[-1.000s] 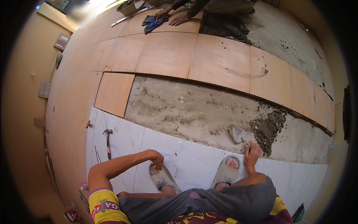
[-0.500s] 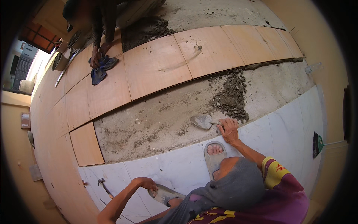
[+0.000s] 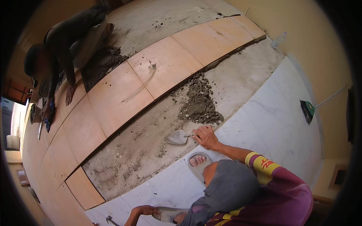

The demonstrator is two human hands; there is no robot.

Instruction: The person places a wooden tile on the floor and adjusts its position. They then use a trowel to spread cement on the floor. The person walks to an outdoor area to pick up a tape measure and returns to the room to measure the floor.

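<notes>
My right hand (image 3: 206, 137) is closed around the handle of a pointed trowel (image 3: 177, 137). The blade lies flat on the rough screed (image 3: 154, 126), close to the white marbled tile edge. Just beyond my knuckles is a heap of dark, crumbly mortar (image 3: 200, 100). Low in the view, my left hand (image 3: 146, 210) hangs beside my left sandal (image 3: 166, 211), its fingers loosely stretched and seemingly holding nothing. My right foot, in a grey sandal (image 3: 197, 164), stands on the white tiles (image 3: 166, 184).
Beyond the screed strip runs a row of tan tiles (image 3: 120, 100). A co-worker (image 3: 62, 52) leans over them at far left, a hand on a blue cloth (image 3: 48, 124). A hammer (image 3: 110, 219) lies lower left; a green brush (image 3: 308, 110) and clear bottle (image 3: 278, 40) are by the right wall.
My view has turned, so the scene sits tilted and further left. The co-worker's cloth has slid toward the far left, one hand now flat on a tile. My right hand keeps the trowel.
</notes>
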